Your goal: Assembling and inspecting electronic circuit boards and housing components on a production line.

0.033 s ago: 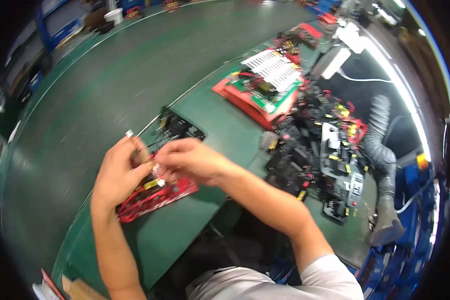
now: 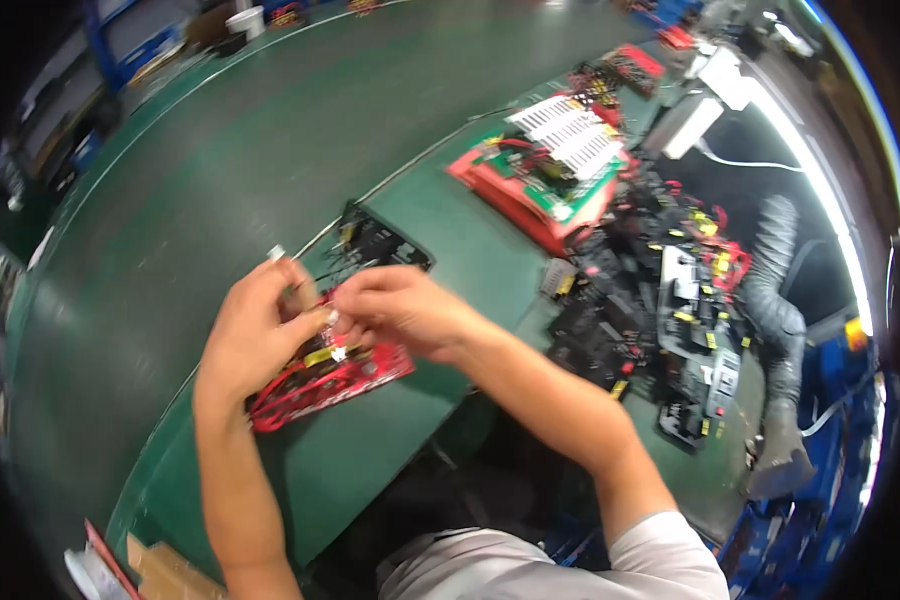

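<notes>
Over the near part of the green bench, my left hand (image 2: 252, 325) and my right hand (image 2: 402, 308) meet with fingers pinched together. What lies between the fingertips is small and blurred. A small white piece (image 2: 277, 253) pokes out above my left fingers, and another shows by the left thumb. Directly beneath both hands sits a red open-framed part (image 2: 345, 385) with dark pieces and yellow tags, partly covered by my hands. Just beyond them a black flat part (image 2: 390, 240) with thin dark leads lies on the bench.
A red tray (image 2: 510, 205) carrying a green circuit board and white slotted strips stands farther right. Beside it spreads a heap of black parts (image 2: 605, 330) with red and yellow bits. A grey flexible duct (image 2: 776, 290) hangs at the right. Cardboard (image 2: 165, 570) lies lower left.
The whole scene has shifted slightly rightward in the picture as the head view moved. Both hands stay pinched together above the red part.
</notes>
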### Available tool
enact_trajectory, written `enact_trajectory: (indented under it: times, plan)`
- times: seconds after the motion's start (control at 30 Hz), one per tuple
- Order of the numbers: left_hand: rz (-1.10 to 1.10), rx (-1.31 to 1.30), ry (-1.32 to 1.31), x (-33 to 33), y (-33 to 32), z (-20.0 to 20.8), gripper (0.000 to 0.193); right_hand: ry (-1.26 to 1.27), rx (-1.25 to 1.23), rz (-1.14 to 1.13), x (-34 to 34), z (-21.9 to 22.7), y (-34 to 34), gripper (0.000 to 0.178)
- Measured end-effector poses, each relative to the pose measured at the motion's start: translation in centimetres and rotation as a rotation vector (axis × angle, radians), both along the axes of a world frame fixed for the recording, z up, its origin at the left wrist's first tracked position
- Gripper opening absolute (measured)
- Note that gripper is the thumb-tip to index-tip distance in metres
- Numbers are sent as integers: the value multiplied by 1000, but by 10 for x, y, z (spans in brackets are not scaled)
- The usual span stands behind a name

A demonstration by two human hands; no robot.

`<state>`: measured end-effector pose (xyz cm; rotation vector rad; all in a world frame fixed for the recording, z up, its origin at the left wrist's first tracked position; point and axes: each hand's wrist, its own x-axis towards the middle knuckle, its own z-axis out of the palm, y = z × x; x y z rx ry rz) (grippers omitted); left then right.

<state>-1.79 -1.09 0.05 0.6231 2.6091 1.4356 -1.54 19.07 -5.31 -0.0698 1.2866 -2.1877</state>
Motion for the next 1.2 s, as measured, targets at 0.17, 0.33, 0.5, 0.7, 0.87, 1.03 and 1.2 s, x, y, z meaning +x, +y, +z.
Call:
enact_trajectory:
  times: [0.17,0.33,0.5,0.7,0.87,1.03,1.2]
  plan:
    - [-53,10,-86,-2,1,-2,16,43,102,-114,-1,1,-2,19]
    - [-28,-30,-275,-1,2,6,13,96,133,-112,-3,-2,-7,18]
    - [-3,-22,-250,-5,0,0,13,213,221,-128,1,-1,-9,19]
    - [1,-52,-171,-4,3,-4,12,343,346,-123,3,-2,-8,19]
    - [17,-37,-110,-3,3,-2,12,450,502,-74,-2,3,-7,17]
    - [-10,3,-101,-4,3,-6,11,440,485,-46,-5,7,-3,17]
    - [-16,-70,-77,-7,-1,-9,15,347,460,9,-9,14,-2,20]
